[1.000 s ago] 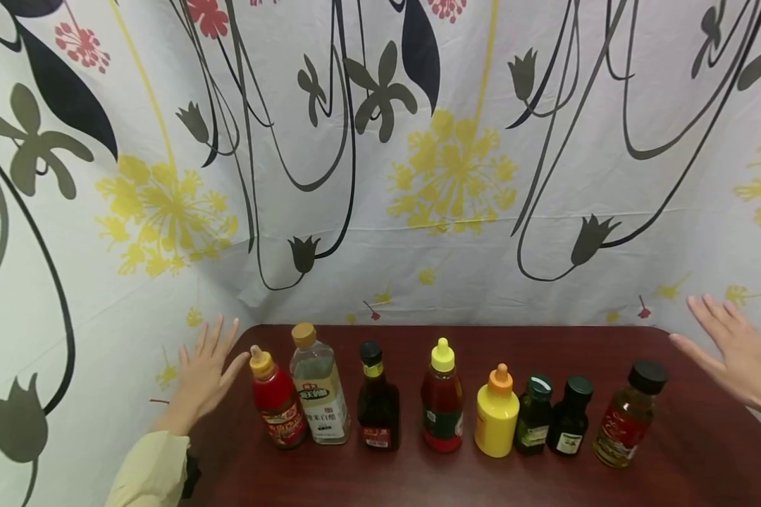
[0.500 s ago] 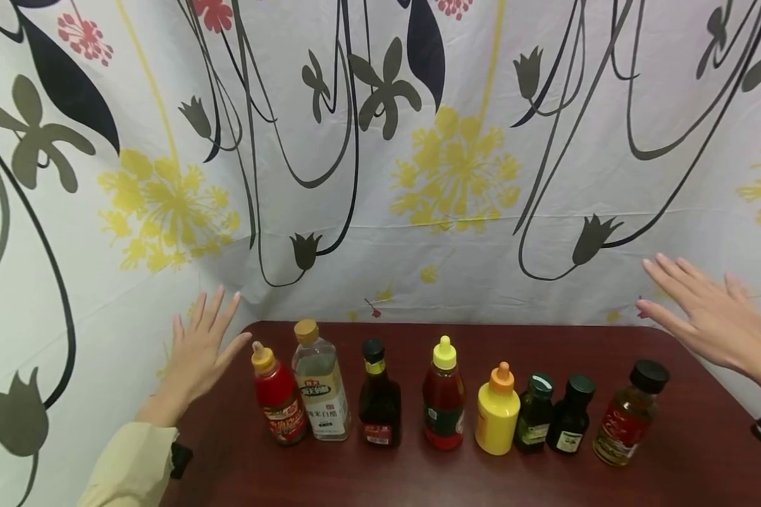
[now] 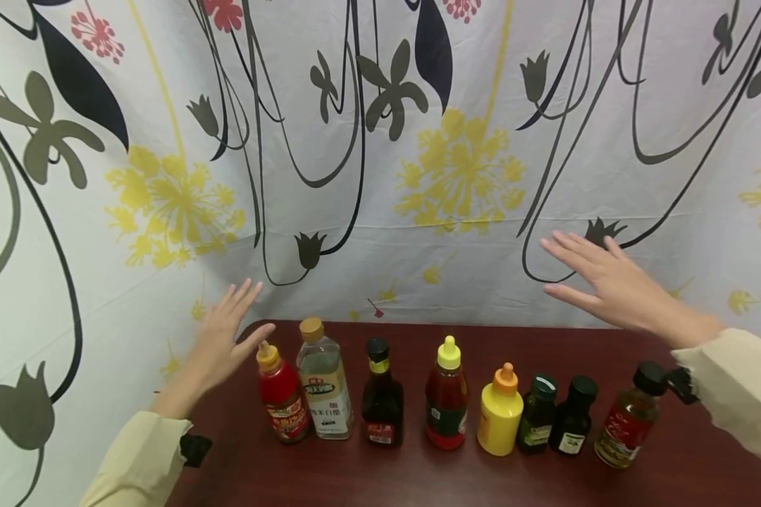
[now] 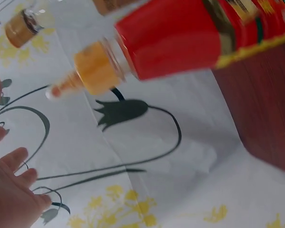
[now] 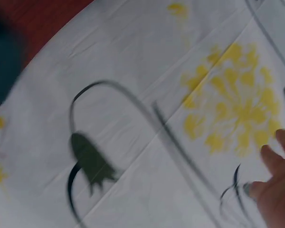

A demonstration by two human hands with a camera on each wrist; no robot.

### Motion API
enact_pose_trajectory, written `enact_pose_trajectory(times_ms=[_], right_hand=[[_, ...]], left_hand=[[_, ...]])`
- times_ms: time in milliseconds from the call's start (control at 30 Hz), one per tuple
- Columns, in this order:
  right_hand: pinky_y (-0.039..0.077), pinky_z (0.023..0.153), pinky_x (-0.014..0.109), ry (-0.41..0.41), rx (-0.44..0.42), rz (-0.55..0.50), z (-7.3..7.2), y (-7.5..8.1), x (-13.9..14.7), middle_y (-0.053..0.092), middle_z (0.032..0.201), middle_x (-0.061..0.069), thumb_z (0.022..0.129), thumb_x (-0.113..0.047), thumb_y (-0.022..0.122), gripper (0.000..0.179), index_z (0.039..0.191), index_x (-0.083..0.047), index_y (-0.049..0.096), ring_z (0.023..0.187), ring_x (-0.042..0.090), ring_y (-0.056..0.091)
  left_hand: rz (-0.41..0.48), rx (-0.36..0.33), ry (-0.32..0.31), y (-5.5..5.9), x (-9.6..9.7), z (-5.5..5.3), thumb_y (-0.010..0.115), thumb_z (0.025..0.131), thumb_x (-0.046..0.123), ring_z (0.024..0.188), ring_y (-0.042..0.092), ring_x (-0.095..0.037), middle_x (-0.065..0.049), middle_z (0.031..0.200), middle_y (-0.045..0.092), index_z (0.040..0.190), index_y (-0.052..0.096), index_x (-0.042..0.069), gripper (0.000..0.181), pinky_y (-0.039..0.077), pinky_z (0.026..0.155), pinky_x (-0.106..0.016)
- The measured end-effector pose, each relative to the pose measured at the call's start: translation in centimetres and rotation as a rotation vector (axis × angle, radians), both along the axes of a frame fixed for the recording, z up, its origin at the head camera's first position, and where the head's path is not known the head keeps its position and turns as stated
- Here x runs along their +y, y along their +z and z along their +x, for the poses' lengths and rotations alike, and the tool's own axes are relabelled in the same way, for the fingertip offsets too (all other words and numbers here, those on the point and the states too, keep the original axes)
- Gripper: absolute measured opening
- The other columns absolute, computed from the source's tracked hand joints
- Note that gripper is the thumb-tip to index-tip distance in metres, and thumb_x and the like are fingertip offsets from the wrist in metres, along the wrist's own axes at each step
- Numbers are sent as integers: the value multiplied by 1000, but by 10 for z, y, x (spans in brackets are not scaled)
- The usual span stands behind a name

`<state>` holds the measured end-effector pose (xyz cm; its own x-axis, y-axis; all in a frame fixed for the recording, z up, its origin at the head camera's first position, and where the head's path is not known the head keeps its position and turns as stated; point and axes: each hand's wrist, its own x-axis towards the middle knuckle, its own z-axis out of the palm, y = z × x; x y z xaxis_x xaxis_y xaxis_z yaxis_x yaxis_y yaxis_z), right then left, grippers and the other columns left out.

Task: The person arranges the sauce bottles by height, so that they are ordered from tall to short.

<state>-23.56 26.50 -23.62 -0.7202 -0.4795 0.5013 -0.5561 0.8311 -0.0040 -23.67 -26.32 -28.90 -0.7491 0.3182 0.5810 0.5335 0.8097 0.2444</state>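
Observation:
My left hand [image 3: 218, 345] is raised with fingers spread, its thumb right by the yellow cap of a red squeeze bottle [image 3: 284, 401]. That same red squeeze bottle [image 4: 175, 42] looms large in the left wrist view, above the hand [image 4: 14, 190]. Fingers extended, my right hand [image 3: 615, 285] hovers above and behind two small dark bottles [image 3: 536, 422] and a black-lidded jar [image 3: 624, 429] with a red label. Only part of that hand [image 5: 280, 185] shows in the right wrist view, against the cloth. Both hands hold nothing.
Between the hands, the row continues with a clear vinegar bottle [image 3: 326, 394], a dark sauce bottle [image 3: 382, 405], a red sauce bottle [image 3: 447, 405] and a yellow squeeze bottle [image 3: 501, 419]. They stand upright on a dark red table [image 3: 418, 482]. Behind hangs a floral cloth [image 3: 418, 282].
My right hand has swept left, and slightly up, from the right edge to above the small bottles. The left hand has shifted a little right toward the red squeeze bottle. The bottles stand as before.

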Motion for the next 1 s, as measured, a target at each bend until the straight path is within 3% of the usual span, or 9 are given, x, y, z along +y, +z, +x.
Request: enact_pose_trajectory(times_ms=[133,300,500,600,767,1000], right_hand=[[13,104,47,154,103,-89,-10,5,-33,41,133,14,78,-23,68,61,132,-10,43,121,30,37],[41,87,43,280,110,-223,-22,3,-74,51,123,14,76,-15,70,52,123,-5,52,105,28,52],[48,79,38,353,-126,-350,-29,0,-121,51,122,13,81,-18,65,47,124,-5,50,95,24,58],[48,79,37,401,-235,-404,-31,-2,-143,50,124,13,83,-18,63,45,124,-4,49,94,24,59],[49,76,33,477,-321,-459,-36,-8,-180,54,118,12,84,-17,62,42,122,-6,50,90,20,61],[49,75,29,511,-419,-458,-44,-23,-223,55,117,9,84,-20,61,41,122,-9,50,89,15,61]], left_hand=[[105,-68,-21,0,6,3,60,84,29,124,27,-39,-18,136,34,138,33,17,62,22,93,-61],[254,-205,-50,-6,11,6,60,84,29,121,34,-35,-15,130,43,134,38,14,56,26,94,-57],[429,-301,-94,-20,12,1,60,85,23,111,47,-30,-17,123,50,126,47,5,46,36,91,-47],[480,-359,-84,-28,11,-2,60,85,24,107,51,-28,-16,121,52,124,48,4,45,40,88,-43],[514,-415,-56,-39,9,-4,60,85,28,100,51,-24,-11,118,54,123,49,6,46,41,84,-40],[560,-422,-87,-50,10,-3,61,84,22,107,48,-27,-16,113,56,118,53,5,39,36,91,-47]])
